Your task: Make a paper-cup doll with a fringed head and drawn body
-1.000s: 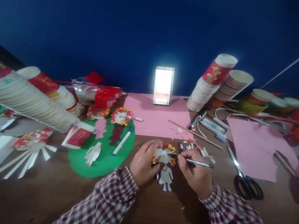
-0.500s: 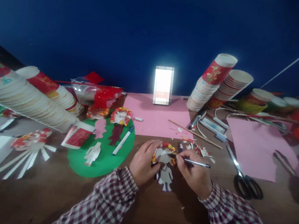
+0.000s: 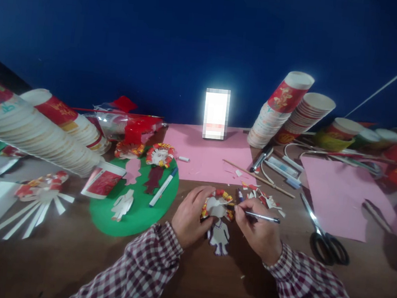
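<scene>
My left hand (image 3: pixel 194 214) grips the left edge of a round paper piece (image 3: pixel 218 207) with a curled red and yellow rim. In my right hand (image 3: pixel 259 230) is a slim silver pen (image 3: pixel 261 217), its tip at the right side of that piece. Just below it a white paper figure (image 3: pixel 219 237) with dark outlines lies on the brown table (image 3: pixel 206 290). Behind my right fingers a purple marker (image 3: pixel 240 196) rests on the table, partly hidden.
Scissors (image 3: pixel 323 238) lie on the right beside a pink sheet (image 3: pixel 341 195). A green disc (image 3: pixel 107 220) with paper cutouts and a marker (image 3: pixel 163 187) is on the left. Cup stacks (image 3: pixel 282 105) lean at both sides. A lit screen (image 3: pixel 216 113) stands at the back.
</scene>
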Demonstrator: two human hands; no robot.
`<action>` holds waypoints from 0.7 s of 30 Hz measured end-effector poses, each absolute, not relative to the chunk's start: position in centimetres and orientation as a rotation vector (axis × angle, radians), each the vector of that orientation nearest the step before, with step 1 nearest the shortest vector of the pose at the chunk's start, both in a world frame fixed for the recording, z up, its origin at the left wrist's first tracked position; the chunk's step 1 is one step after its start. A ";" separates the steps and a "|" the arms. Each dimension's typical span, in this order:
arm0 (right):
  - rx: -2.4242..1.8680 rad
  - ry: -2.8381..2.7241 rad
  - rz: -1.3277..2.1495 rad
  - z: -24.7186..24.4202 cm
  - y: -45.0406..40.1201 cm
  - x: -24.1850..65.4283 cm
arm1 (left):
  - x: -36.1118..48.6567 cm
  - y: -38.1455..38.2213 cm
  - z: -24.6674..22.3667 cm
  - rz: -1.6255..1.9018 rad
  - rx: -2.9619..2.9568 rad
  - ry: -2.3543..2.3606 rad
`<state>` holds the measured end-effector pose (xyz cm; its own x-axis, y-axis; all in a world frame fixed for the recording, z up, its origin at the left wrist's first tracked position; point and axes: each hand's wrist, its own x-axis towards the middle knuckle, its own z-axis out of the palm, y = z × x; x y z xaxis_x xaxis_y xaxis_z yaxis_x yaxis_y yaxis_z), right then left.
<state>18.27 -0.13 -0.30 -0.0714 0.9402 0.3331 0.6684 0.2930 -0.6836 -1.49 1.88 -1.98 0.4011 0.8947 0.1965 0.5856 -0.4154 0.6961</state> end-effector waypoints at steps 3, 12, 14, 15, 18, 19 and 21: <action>-1.449 -1.798 0.474 -0.3 -0.1 18.3 | -1.5 1.9 -1.9 0.764 2.130 1.260; -1.297 -1.470 0.908 -0.8 -0.3 18.5 | -1.5 1.9 -2.2 0.770 2.127 1.251; -1.292 -1.472 0.918 -0.4 -0.1 18.4 | -1.5 1.9 -2.2 0.770 2.129 1.256; -1.301 -1.470 0.907 -0.2 0.1 18.3 | -1.5 1.9 -2.2 0.771 2.132 1.258; -1.340 -1.450 0.882 0.3 0.4 18.2 | -1.5 1.9 -2.2 0.778 2.139 1.250; -1.345 -1.438 0.887 0.3 0.5 18.2 | -1.5 1.9 -2.2 0.783 2.142 1.244; -1.340 -1.403 0.904 0.1 0.6 18.3 | -1.6 1.8 -2.1 0.796 2.153 1.233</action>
